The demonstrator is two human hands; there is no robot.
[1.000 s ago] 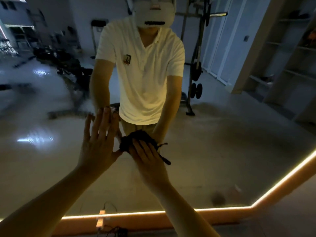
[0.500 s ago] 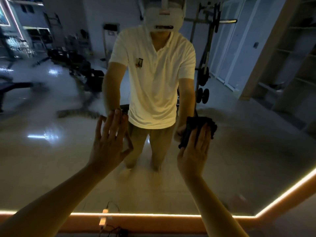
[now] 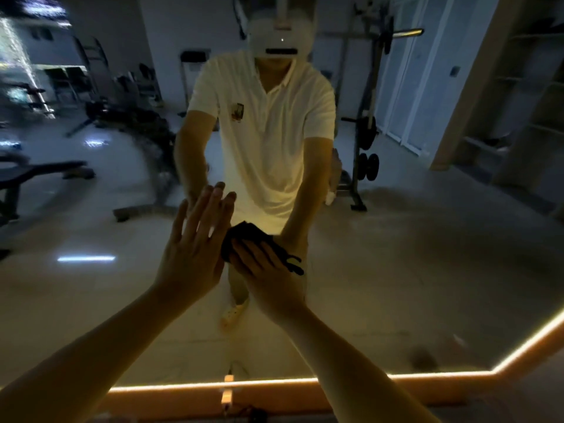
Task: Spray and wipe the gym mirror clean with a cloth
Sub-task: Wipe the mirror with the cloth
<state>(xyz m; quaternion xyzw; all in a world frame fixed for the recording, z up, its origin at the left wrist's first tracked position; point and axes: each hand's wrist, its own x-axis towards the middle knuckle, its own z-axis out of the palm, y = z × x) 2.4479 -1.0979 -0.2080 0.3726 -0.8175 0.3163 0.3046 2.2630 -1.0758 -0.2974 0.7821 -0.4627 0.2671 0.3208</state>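
No legible text, chest emblem on reflected white shirt too blurred

Room was dim, glossy pale floor picking up glints. Weight rack stood by white doors, bench left, shelving right. Amber LED strip glowed along the bottom.

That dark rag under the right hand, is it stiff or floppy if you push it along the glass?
Probably floppy: the cloth lies bunched under the right hand, with loose strands trailing out. It likely slides easily on the smooth mirror, and looks light, since a flat hand alone pins it.
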